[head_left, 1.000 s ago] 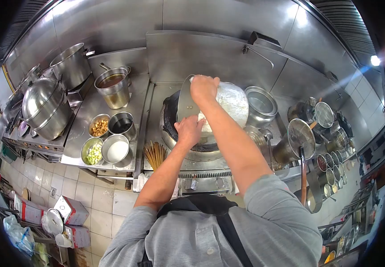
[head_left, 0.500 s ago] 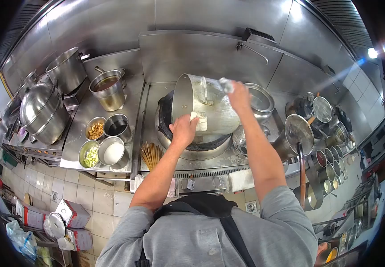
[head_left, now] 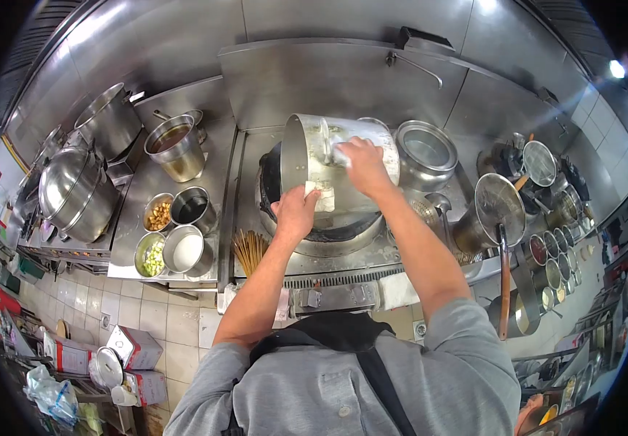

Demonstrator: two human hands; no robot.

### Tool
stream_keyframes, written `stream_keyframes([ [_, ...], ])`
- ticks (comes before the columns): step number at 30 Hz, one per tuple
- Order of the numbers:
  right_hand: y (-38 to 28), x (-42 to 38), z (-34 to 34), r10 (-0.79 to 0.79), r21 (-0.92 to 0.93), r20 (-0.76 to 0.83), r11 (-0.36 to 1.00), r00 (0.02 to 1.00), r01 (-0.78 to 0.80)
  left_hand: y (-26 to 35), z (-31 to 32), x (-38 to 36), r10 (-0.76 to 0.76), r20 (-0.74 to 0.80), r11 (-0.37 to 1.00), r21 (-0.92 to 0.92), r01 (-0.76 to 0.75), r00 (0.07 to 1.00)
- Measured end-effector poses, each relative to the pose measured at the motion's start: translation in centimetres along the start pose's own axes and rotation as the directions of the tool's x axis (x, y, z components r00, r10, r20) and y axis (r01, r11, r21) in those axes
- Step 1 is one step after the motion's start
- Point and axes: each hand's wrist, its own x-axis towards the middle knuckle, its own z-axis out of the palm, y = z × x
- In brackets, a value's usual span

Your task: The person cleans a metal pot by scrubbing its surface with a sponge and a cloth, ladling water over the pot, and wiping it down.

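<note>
A large metal stockpot (head_left: 363,195) lies tilted on its side above the black-rimmed wok burner (head_left: 343,234), its mouth facing left. My left hand (head_left: 295,214) is closed at the pot's near side, gripping its handle through a folded pale cloth (head_left: 320,198); the handle itself is hidden. On the far side, my right hand (head_left: 367,167) presses a crumpled white cloth (head_left: 340,155) against the pot wall beside the other loop handle (head_left: 325,138).
Bamboo sticks (head_left: 250,252) stand left of the burner. Farther left are a pot of brown liquid (head_left: 181,163) and a bowl of chopped greens (head_left: 152,256). A lidded pot (head_left: 426,156) sits right of the stockpot, with a long-handled strainer (head_left: 500,207) beyond.
My right hand has moved left and nearer to me across the pot, bringing the white cloth down to the far handle. My left hand keeps its grip.
</note>
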Motion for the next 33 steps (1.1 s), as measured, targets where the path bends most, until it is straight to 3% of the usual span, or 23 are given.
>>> stream_keyframes([
  [1, 1.1, 0.1, 1.0, 0.022, -0.073, -0.013, 0.997, 1.0, -0.023, 0.1, 0.0, -0.1, -0.009, 0.009, 1.0, 0.019, 0.009, 1.0],
  [4, 7.1, 1.0, 0.8, 0.437, -0.095, -0.133, 0.888, 0.89, -0.45, -0.4, 0.5, -0.1, 0.03, -0.002, 0.996, 0.086, -0.03, 1.0],
  [7, 6.3, 0.9, 2.0, 0.464, 0.081, -0.166, 0.886, 0.87, -0.457, 0.5, 0.7, -1.0, 0.044, 0.039, 0.996, 0.079, -0.047, 0.998],
  [9, 1.5, -0.6, 4.0, 0.207, 0.068, -0.226, 0.978, 0.952, -0.196, 0.6, 1.2, -1.5, 0.032, 0.07, 0.997, 0.07, -0.037, 0.997],
  [12, 3.8, -1.9, 4.4, 0.271, 0.066, -0.278, 0.962, 0.921, -0.263, -0.7, 1.8, -1.5, 0.021, 0.1, 0.995, 0.096, -0.031, 0.995],
  [13, 6.1, -1.5, 3.0, 0.417, -0.013, -0.236, 0.902, 0.878, -0.432, -0.9, 2.0, -1.3, 0.019, 0.101, 0.995, 0.094, -0.029, 0.995],
  [16, 9.9, 0.2, -0.1, 0.702, 0.117, 0.016, 0.706, 0.712, -0.699, -0.9, 2.4, -1.8, 0.025, 0.081, 0.998, 0.057, -0.03, 0.996],
  [17, 8.2, 0.1, 1.4, 0.61, 0.058, -0.022, 0.792, 0.792, -0.608, -0.9, 2.7, -1.7, 0.035, 0.069, 0.999, 0.037, -0.038, 0.997],
  [18, 5.6, 0.1, 4.1, 0.486, 0.045, -0.176, 0.872, 0.856, -0.487, -0.8, 2.8, -1.8, 0.029, 0.079, 0.998, 0.048, -0.033, 0.996],
  [19, 2.1, -0.7, 3.4, 0.399, 0.048, -0.083, 0.917, 0.913, -0.396, -0.9, 2.8, -2.1, 0.014, 0.089, 0.998, 0.06, -0.02, 0.996],
  [22, 3.3, -1.0, 3.7, 0.329, 0.026, -0.116, 0.944, 0.937, -0.329, -1.1, 2.6, -2.5, 0.004, 0.09, 0.995, 0.1, -0.013, 0.996],
  [23, 5.8, -0.3, 3.0, 0.424, 0.031, -0.164, 0.905, 0.89, -0.425, -1.0, 2.6, -2.6, 0.01, 0.084, 0.994, 0.11, -0.019, 0.996],
  [26, 9.8, 1.6, -1.6, 0.697, 0.142, 0.048, 0.704, 0.715, -0.696, -0.6, 3.1, -3.4, 0.034, 0.075, 0.986, 0.163, -0.046, 0.997],
  [27, 9.3, 1.9, 0.4, 0.616, 0.094, -0.072, 0.787, 0.784, -0.61, -0.4, 3.3, -3.6, 0.045, 0.078, 0.989, 0.135, -0.055, 0.996],
  [30, 1.6, 0.2, 2.0, 0.298, 0.096, -0.142, 0.953, 0.944, -0.287, -0.2, 3.4, -4.0, 0.065, 0.05, 0.985, 0.157, -0.072, 0.997],
  [33, 5.9, 0.3, 2.9, 0.369, 0.03, -0.157, 0.929, 0.916, -0.369, -0.6, 3.4, -3.9, 0.079, 0.036, 0.983, 0.166, -0.084, 0.996],
])
